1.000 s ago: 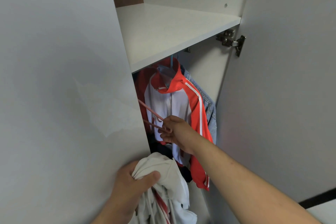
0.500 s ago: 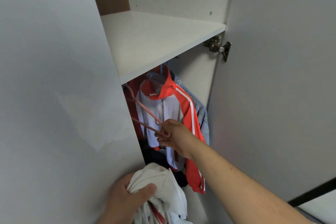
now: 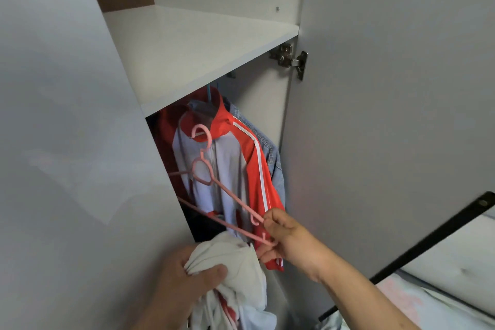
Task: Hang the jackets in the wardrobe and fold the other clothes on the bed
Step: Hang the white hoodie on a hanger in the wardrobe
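Pinching the near end of a pink hanger (image 3: 235, 199) in the right hand (image 3: 284, 238), just right of centre in the lower half of the frame, with thumb and curled fingers closed round the plastic at the meeting of sloping arm and lower bar. Holding it tilted, with the hook up and toward the upper left, across the front of a red-and-white jacket (image 3: 230, 158) hung inside the open wardrobe (image 3: 263, 120); impossible to tell whether touching the cloth. Reaching in from the lower right corner on a bare forearm, stretched diagonally up and left.

Clutching a bunched white garment (image 3: 235, 262) with red trim in the left hand (image 3: 187, 276) at bottom centre, with the thumb clamped over the folds and the fingers hidden beneath. Entering from the bottom edge, just below and left of the right hand, with the bundle's top just beside the right fingertips and under the hanger's lower bar. Trailing loose cloth off the bottom edge.

Behind, at centre: hung on a blue hook (image 3: 210, 91), that jacket, with a denim jacket (image 3: 273, 161) just behind it to the right and dark clothing below. Above, a white shelf (image 3: 201, 48). At right, the opened door (image 3: 388, 115) on a metal hinge (image 3: 290, 60). In the lower right corner, a bed (image 3: 442, 305) with pale bedding, edged by a black strip (image 3: 428, 238).
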